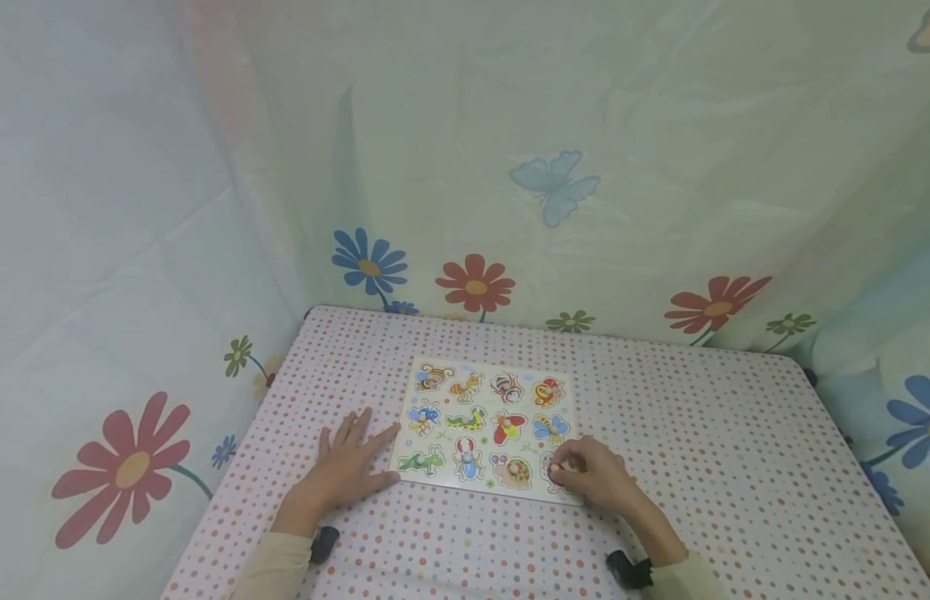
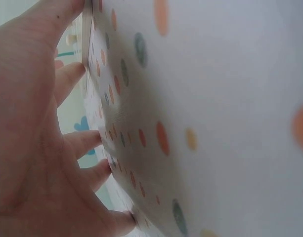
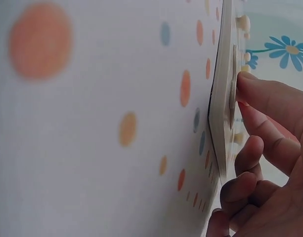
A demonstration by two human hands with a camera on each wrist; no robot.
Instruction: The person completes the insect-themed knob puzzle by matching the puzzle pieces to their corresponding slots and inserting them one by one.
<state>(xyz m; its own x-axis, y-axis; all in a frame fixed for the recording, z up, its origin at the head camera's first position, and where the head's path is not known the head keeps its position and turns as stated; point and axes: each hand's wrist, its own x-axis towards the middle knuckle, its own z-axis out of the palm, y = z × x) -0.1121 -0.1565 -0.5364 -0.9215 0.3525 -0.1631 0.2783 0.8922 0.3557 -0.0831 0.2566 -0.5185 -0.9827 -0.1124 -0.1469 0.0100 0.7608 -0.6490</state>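
Observation:
A wooden knob puzzle board (image 1: 444,437) with several colourful insect pieces lies flat on the table. At its near right corner my right hand (image 1: 596,477) pinches a puzzle piece (image 1: 546,463) between thumb and forefinger, which hide its knob and most of its picture. Seen from the right wrist, that piece (image 3: 232,101) sits at the board's surface, slightly tilted; whether it is fully in its recess I cannot tell. My left hand (image 1: 345,468) rests on the table with fingers spread, thumb and forefinger touching the board's left edge. A snail piece (image 1: 514,472) sits left of the pinched piece.
A dotted cloth (image 1: 705,433) covers the table. Behind and beside it hang curtains (image 1: 435,125) printed with flowers and butterflies. Dark wrist straps (image 1: 628,570) show below the hands.

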